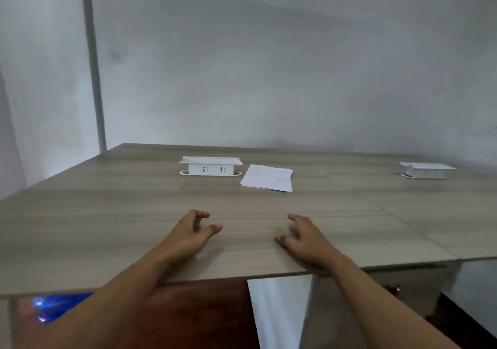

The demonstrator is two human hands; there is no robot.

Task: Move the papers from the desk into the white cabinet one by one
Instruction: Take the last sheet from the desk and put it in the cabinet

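White papers (267, 178) lie far on desk (107, 214); left hand (191, 234) & right hand (305, 237) empty, grip released, print unreadable.

Place: plain office room | wood-grain desk (107, 214) under the fingers | pop-up socket box (211, 167) beyond the fingertips | papers (267, 178) just right of it | second socket box (426, 170) far right | bare grey wall (269, 66) behind

Print on papers (266, 178) too small to read; both forearms cut off at bottom.
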